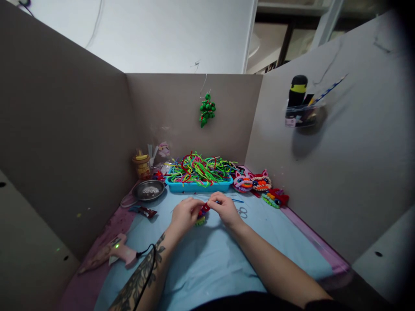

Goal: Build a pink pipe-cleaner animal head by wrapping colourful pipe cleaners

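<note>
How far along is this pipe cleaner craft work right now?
Done: several fuzzy faces lie finished off to the right. In hand: the left hand and right hand pinch a small red and green piece, much smaller than those faces, so likely early. Left: a heap of pipe cleaners fills the blue tray, so plenty of material is unused.

our left hand (183,214) and right hand (226,209) cover most of the pipe-cleaner piece (202,215), so we cannot make out its shape. the white bits in the metal bowl (158,190) are too small to name. the bottom edge cuts off our forearms (279,272).
</note>
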Demonstrator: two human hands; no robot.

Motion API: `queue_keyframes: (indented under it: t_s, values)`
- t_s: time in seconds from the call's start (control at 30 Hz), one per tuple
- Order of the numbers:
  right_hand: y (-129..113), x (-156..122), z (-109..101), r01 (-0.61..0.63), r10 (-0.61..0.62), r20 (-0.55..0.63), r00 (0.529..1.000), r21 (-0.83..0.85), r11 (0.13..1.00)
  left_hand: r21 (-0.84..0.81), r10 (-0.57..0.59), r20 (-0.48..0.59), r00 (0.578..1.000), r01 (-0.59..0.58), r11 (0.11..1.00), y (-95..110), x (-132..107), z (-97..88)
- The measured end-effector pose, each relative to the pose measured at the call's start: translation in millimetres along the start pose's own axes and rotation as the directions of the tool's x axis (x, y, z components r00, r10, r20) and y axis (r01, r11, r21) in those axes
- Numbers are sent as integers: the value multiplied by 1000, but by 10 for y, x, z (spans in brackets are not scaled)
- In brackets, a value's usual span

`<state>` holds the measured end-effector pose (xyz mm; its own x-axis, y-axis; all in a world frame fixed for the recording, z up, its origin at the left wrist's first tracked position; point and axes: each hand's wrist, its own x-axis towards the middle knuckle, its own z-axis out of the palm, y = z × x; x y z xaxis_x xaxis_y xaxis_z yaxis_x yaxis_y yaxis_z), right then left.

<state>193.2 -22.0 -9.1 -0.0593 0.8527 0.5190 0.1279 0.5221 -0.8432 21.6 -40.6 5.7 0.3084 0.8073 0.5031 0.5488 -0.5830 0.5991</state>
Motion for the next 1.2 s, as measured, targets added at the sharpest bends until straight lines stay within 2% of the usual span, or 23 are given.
queue_keyframes:
  t_s: [0.2,0.33,0.4,0.53,0.83,1.2]
  values:
    - [-1,18,-32,13,-14,-15,1000,-22,1000,-265,-170,-35,985,155,952,-62,28,98]
    - [-18,24,-46,0,-1,-15,1000,-46,999,-190,-127,-129,983,102,977,-52,41,74]
    - [-30,26,-44,-4,3,-25,1000,-46,999,-148,-110,-135,985,90,985,-47,38,62]
    - [-39,29,-40,-9,7,-39,999,-41,999,-178,-150,-84,985,134,975,-53,22,92]
    - [34,32,-19,-16,14,-81,997,-22,1000,-325,-290,5,957,276,905,-71,29,198]
    - [12,4,19,3,-7,-118,993,-31,1000,-608,-414,167,895,424,672,-48,50,241]
